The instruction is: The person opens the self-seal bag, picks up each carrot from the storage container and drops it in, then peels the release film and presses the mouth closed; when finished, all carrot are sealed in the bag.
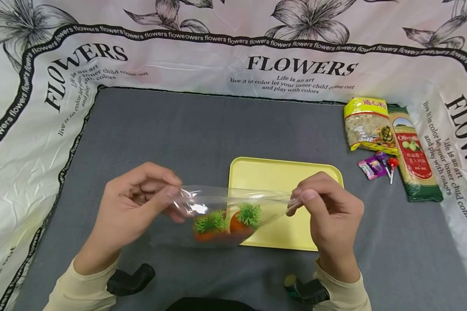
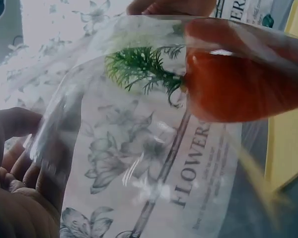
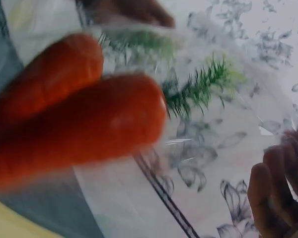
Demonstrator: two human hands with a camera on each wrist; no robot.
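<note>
Two orange carrots [image 3: 104, 114] with green leafy tops [image 1: 249, 214] lie inside a clear plastic bag [image 1: 214, 194]. My left hand [image 1: 136, 207] pinches the bag's left top corner between thumb and fingers. At the opposite corner, the thumb and fingers of my right hand [image 1: 327, 216] grip the bag's edge. The bag is stretched between both hands, overlapping the left part of a yellow tray [image 1: 288, 175] in the head view. From the left wrist, one carrot [image 2: 238, 79] shows large through the plastic, its leafy end toward the bag's top.
At the right stand a yellow-topped pasta bag [image 1: 367, 123] and a green and red Olivoilà packet [image 1: 414, 151]. Lollipops [image 1: 392, 164] and small purple candy packs [image 1: 375, 166] lie before them. A floral cloth [image 1: 198, 60] borders the grey surface [image 1: 159, 125].
</note>
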